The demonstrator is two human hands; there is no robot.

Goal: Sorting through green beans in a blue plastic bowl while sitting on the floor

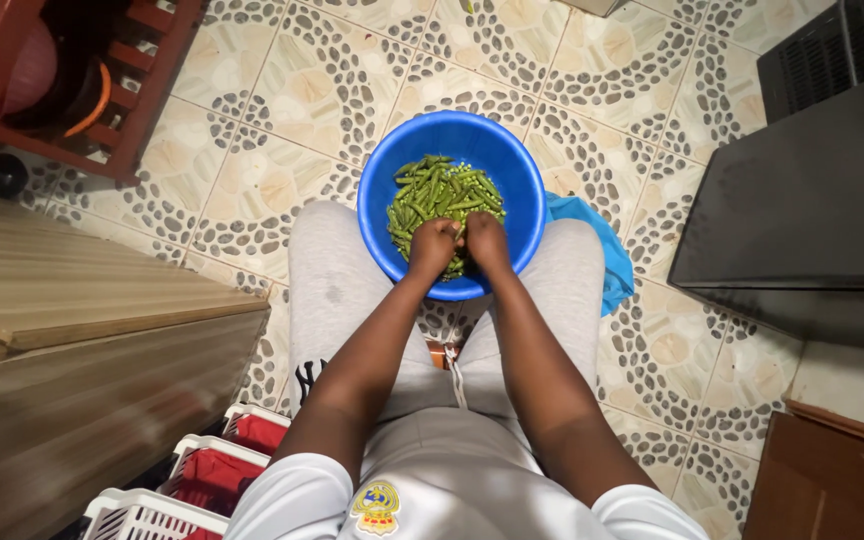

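Head view, the only one. I count one blue basin (452,135), round, standing on the patterned tile floor (292,110) between my knees. In it lies a heap of green pods (442,190), too many and too small to count, piled toward the near side.

Two hands in frame, both mine. Left hand (433,247) and right hand (485,240) sit close together over the near rim of the basin, fingers curled in, knuckles nearly touching. Both are closed narrow over the heap; a pod end shows between them, but I cannot tell which hand grips it.

One blue plastic bag (602,250) lies on the floor just beside the basin, to the right, partly under my right knee.

Left edge: one wooden counter (72,300). Upper left: one red-brown wooden rack (142,90). Lower left: three white crates with red inside (212,470). Right: one dark cabinet (812,200).
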